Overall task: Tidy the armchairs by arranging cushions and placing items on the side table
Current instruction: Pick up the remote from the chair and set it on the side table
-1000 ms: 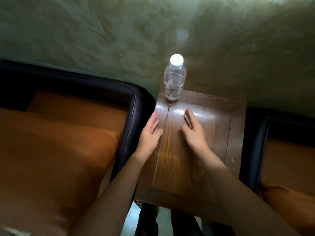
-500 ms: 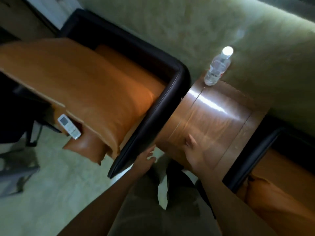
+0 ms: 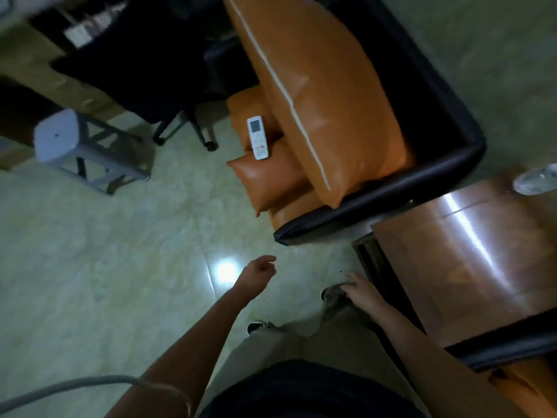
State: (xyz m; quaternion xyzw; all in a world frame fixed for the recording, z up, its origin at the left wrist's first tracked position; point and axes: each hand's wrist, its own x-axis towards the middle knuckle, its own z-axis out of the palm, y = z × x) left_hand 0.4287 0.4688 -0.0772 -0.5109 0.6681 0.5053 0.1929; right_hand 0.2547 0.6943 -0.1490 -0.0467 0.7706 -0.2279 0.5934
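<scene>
Left hand (image 3: 259, 271): it hangs over the floor, the fingers loosely curled, and it holds nothing.
Right hand (image 3: 360, 289): it is low, near the front corner of the bench, with the fingers relaxed and a little spread. It holds nothing. If it touches the trouser leg under it, I cannot tell.
Remote control (image 3: 257, 137): white, it lies on the small cushion (image 3: 271, 179) at the front of the armchair seat.
Big cushion (image 3: 319, 95): orange with a pale seam, it lies tilted across the seat and partly over the small cushion.
Armchair (image 3: 437, 167): it has a dark frame and stands just beside the bench.
Bench (image 3: 470, 254): brown glossy wood, between the two armchairs.
Water bottle (image 3: 535, 182): blurred, on the far part of the bench, cut by the picture edge.
Second armchair (image 3: 512, 351): only a dark arm and some orange padding are seen.
Floor (image 3: 105, 267): pale tiles; a white stool (image 3: 60, 140) and a black office chair (image 3: 168, 86) stand on it.
</scene>
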